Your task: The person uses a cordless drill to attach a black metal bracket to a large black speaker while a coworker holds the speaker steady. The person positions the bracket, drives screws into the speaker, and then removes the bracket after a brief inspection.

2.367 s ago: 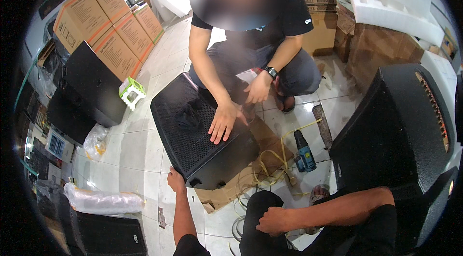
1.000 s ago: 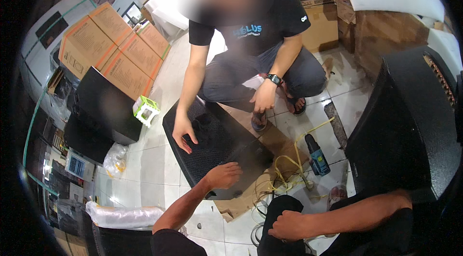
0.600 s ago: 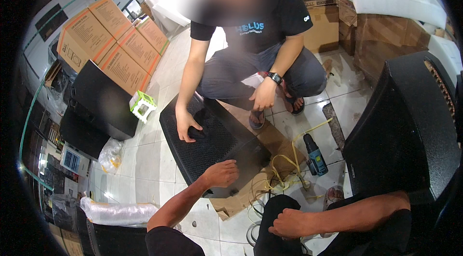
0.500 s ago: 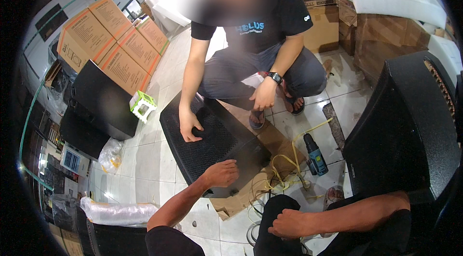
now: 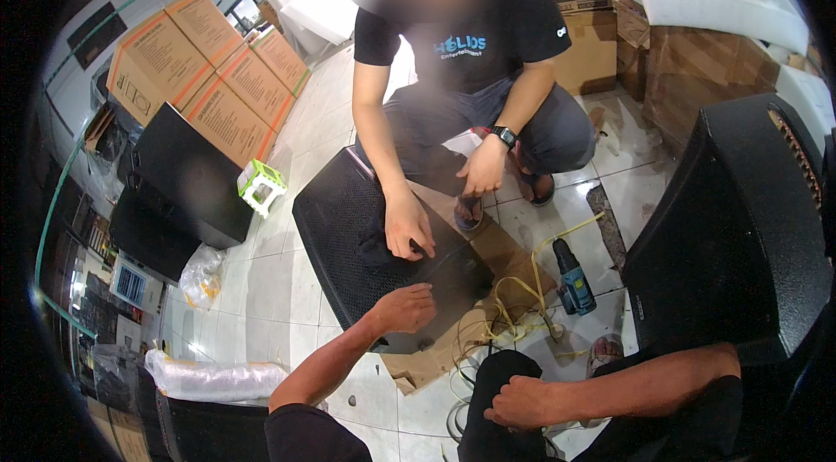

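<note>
A black loudspeaker cabinet point(image 5: 340, 227) with a perforated grille lies on the floor in front of me. My left hand point(image 5: 407, 309) rests against its near side, fingers loosely curled, with nothing seen in them. On my knee lies my right hand point(image 5: 515, 402), closed like a fist and apart from the cabinet. A person squats across from me. That person's hand point(image 5: 407, 222) pinches a small dark piece point(image 5: 418, 247) over the cabinet. Their other hand point(image 5: 484, 168) hangs loose by their knee.
A blue and black cordless drill point(image 5: 573, 277) stands on the tiles beside tangled yellow strapping point(image 5: 514, 282). Flattened cardboard point(image 5: 514, 246) lies by the cabinet. A large black speaker point(image 5: 723, 236) stands at right. Cartons point(image 5: 209, 70), a green-white stool point(image 5: 259, 187) and bubble-wrapped goods point(image 5: 213, 377) are at left.
The other person's hand has moved right and nearer me, from the grille toward the cabinet's side, and a small dark piece now shows in its fingers. My hands have stayed put.
</note>
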The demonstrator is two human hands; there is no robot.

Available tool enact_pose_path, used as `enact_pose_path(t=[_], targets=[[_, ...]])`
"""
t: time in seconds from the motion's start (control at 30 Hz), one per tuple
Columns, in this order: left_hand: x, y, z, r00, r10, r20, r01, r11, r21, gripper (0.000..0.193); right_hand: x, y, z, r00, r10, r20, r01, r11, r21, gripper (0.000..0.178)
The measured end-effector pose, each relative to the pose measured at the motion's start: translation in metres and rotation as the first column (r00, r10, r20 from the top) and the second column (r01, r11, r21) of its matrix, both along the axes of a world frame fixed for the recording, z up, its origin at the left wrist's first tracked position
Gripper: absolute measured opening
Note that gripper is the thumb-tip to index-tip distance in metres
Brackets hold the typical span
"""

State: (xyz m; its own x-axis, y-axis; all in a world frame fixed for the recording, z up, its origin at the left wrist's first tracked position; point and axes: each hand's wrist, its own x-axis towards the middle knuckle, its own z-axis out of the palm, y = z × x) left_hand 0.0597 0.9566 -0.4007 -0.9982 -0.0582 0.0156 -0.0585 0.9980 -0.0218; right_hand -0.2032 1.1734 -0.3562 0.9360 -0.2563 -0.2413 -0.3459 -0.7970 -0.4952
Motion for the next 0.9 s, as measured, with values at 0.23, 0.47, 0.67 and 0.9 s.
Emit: enact_pose_path(t=[0.23, 0.47, 0.67, 0.9], targets=[[-0.002, 0.001, 0.002, 1.0, 0.017, -0.015, -0.017, 1.0, 0.002, 0.009, 0.0, -0.001, 0.005, 1.0, 0.008, -0.029, -0.008, 1.0, 0.01, 0.021], [0.005, -0.002, -0.002, 0.989, 0.049, 0.142, -0.048, 0.999, -0.013, 0.013, -0.002, 0.002, 0.005, 0.993, -0.104, 0.061, 0.101, 0.993, 0.058, 0.016], [0.002, 0.001, -0.003, 0.99, 0.037, 0.139, -0.034, 0.999, -0.021, 0.012, -0.002, 0.004, 0.005, 0.993, -0.102, 0.063, 0.098, 0.993, 0.065, 0.016], [0.013, -0.005, -0.015, 0.99, -0.068, 0.123, 0.092, 0.976, -0.197, 0.009, 0.005, 0.01, -0.007, 0.999, -0.036, 0.006, 0.036, 0.993, -0.111, 0.017]])
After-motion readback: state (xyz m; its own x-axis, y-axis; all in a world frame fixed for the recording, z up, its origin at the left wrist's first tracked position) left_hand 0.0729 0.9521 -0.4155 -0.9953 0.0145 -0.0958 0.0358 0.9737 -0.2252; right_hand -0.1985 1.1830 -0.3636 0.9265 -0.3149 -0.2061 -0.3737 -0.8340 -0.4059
